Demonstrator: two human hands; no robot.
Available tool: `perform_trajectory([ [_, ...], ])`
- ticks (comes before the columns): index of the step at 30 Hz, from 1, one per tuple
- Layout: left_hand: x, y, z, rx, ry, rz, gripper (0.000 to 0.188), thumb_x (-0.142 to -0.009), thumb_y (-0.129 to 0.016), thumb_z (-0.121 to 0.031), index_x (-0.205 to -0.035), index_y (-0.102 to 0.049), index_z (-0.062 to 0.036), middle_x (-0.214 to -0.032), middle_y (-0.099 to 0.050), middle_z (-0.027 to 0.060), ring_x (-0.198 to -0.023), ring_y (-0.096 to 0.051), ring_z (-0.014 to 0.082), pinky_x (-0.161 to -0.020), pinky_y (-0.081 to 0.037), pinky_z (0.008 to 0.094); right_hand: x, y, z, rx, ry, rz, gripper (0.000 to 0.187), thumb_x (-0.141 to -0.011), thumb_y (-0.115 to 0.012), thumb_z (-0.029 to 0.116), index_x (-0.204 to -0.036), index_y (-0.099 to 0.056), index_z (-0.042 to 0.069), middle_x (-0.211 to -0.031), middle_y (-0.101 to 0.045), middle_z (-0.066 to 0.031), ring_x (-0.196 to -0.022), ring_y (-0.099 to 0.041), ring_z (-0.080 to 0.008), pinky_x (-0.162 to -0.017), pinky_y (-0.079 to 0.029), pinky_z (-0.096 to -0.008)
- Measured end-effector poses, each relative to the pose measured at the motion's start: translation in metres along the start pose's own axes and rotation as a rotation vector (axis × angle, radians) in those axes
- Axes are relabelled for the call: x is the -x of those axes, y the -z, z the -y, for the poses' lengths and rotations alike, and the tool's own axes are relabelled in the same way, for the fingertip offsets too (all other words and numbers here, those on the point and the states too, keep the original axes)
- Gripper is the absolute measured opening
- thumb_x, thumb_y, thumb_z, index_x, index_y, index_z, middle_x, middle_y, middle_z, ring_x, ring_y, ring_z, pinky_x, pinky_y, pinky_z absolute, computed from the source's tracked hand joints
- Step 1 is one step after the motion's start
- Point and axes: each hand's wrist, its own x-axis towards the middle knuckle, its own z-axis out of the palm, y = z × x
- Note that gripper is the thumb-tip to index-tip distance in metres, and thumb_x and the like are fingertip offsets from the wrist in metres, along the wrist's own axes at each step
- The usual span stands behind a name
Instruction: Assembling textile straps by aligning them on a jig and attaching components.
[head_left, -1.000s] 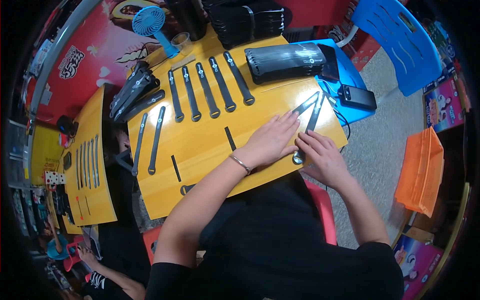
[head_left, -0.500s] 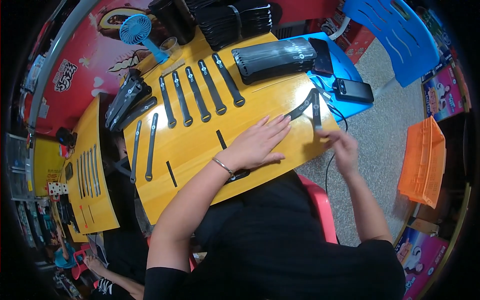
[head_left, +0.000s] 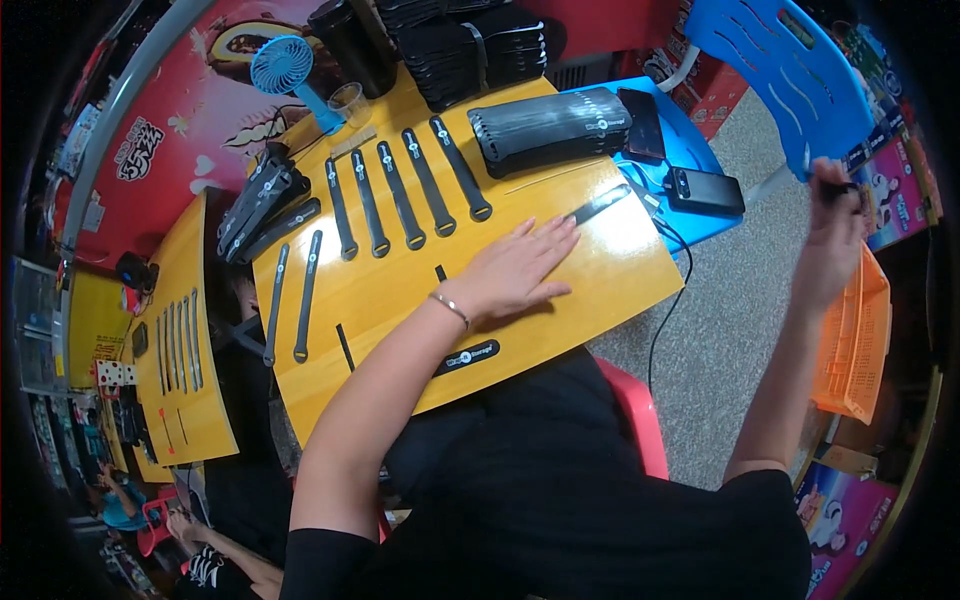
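My left hand lies flat, fingers stretched out, pressing a black strap to the yellow table. The far end of that strap shows beyond my fingertips, shiny in the light. A rounded black end with pale print sticks out below my left wrist. My right hand is raised off the table's right side, fingers closed and slightly blurred, with a small dark thing at them that I cannot make out. Several black straps with slotted ends lie in a row beyond my left hand.
A thick bundle of black straps lies at the back, beside a banded black stack. A blue fan and clear cup stand at the far left. A black power bank rests on a blue chair; an orange crate is right.
My right hand has swung up and right, away from the table. The strap's far end, bent up before, now lies straight. My left hand stays nearly in place.
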Motion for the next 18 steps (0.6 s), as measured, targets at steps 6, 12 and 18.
perform_trajectory([
  [6, -0.022, 0.024, 0.027, -0.071, 0.020, 0.028, 0.061, -0.093, -0.037, -0.046, -0.140, -0.030, -0.0062, -0.143, -0.033, 0.0122, -0.135, -0.026, 0.0264, -0.112, -0.019, 0.0408, 0.121, -0.076, -0.020, 0.740, 0.137, 0.677, 0.038, -0.085, -0.047, 0.000, -0.123, -0.052, 0.002, -0.128, -0.048, -0.0212, -0.126, -0.040, -0.0358, -0.104, -0.032, -0.0427],
  [12, -0.020, 0.047, 0.003, -0.003, 0.042, -0.253, 0.049, -0.088, -0.054, -0.021, -0.133, -0.041, -0.0067, -0.136, -0.043, 0.0145, -0.133, -0.031, 0.0308, -0.109, -0.027, 0.0415, 0.182, -0.110, -0.022, 0.896, 0.149, 0.919, 0.044, -0.085, -0.055, 0.018, -0.124, -0.048, -0.003, -0.131, -0.046, -0.0198, -0.122, -0.041, -0.0354, -0.099, -0.034, -0.0433],
  [18, -0.019, 0.094, -0.180, 0.660, -0.518, -0.550, 0.015, -0.072, -0.062, -0.013, -0.084, -0.060, -0.0050, -0.094, -0.056, 0.0128, -0.094, -0.055, 0.0301, -0.079, -0.046, 0.0411, 0.176, -0.103, -0.028, 0.884, 0.147, 1.036, 0.060, -0.078, -0.064, 0.019, -0.131, -0.042, 0.002, -0.135, -0.043, -0.0133, -0.127, -0.038, -0.0293, -0.098, -0.035, -0.0407],
])
